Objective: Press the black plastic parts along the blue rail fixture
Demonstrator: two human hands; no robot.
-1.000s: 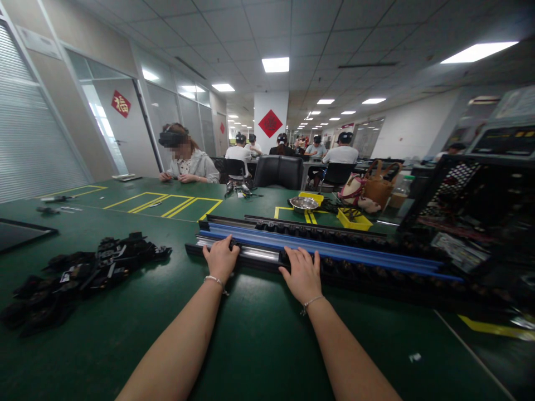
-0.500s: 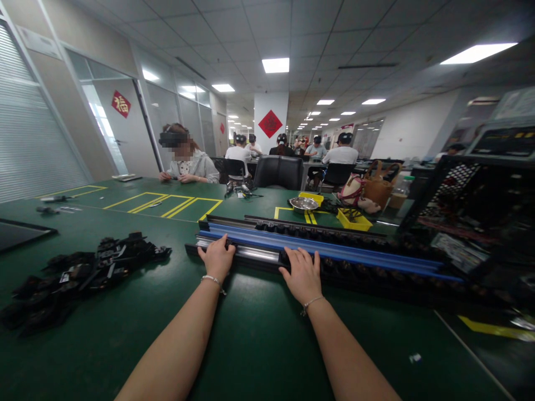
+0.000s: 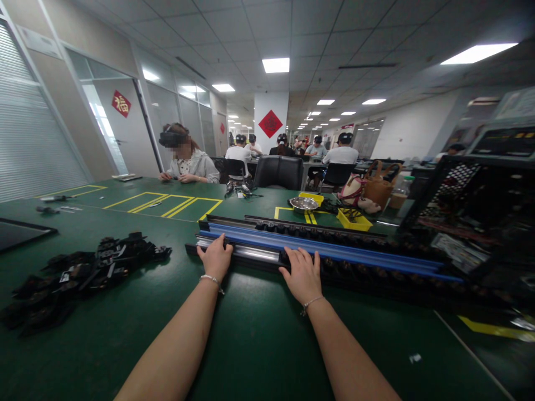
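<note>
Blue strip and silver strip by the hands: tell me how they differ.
Colour: the blue strip is deep blue, while the silver strip is bright and metallic.
Place: the silver strip lies nearer the camera; the blue strip lies just beyond it.
Visible length: the blue strip shows well past the right hand, while the silver strip shows only up to about that hand.
Shared: both are straight and run roughly parallel.

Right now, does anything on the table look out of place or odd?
Only a small pale scrap at the near right: it lies alone, apart from the rail and the heap of black parts. I see no spill.
</note>
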